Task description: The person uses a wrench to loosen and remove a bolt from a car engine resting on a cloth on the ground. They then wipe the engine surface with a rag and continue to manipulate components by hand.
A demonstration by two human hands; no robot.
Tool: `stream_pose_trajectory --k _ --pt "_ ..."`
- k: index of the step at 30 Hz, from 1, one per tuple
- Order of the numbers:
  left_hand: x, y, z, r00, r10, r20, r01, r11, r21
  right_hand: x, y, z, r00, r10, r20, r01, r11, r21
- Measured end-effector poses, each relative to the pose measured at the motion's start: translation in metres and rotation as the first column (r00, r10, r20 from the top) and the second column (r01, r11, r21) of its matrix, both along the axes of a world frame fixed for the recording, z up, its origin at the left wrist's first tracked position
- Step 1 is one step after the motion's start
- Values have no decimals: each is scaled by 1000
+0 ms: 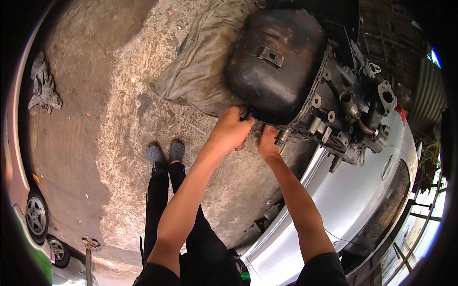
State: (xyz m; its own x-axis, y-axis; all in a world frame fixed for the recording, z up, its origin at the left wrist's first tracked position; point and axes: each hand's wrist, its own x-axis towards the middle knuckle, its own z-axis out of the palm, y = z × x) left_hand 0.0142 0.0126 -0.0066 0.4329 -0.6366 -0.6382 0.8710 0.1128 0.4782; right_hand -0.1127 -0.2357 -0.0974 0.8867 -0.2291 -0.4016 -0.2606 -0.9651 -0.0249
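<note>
A greasy engine block (338,97) with a black oil pan (274,64) fills the upper middle and right. At the pan's near corner my left hand (232,129) is closed, its fingers bent around a small dark piece that I cannot make out. Just to its right, my right hand (268,141) reaches in under the engine's lower edge with curled fingers. Their tips are hidden, and so is whatever they grip. A short metal fitting (282,137) sticks out beside the right hand. Beneath the pan, on its left, lies a dirty cloth sack (195,76).
A silver car (348,190) stands close on the right, below the engine. Parked vehicles with visible wheels (36,216) line the left edge. A crumpled rag (44,86) lies on the stained concrete floor (126,190). My feet in grey clogs (155,153) are under my arms.
</note>
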Motion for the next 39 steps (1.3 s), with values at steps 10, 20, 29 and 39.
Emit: stream_pose_trajectory --k 10,20,29,39 --pt "-46 -2 -35 558 -461 690 133 870 474 -13 -9 -20 971 -93 221 49 979 196" --pt "-59 -23 -46 558 -545 625 29 766 642 -2 4 -2 993 -114 -4 114 993 11" --pt "-69 -24 -83 749 -176 639 -22 957 289 -1 4 1 996 83 39 -78 989 -122" --pt "-72 -27 -97 659 -117 743 -70 974 215 1 13 5 965 201 169 -176 973 -151"
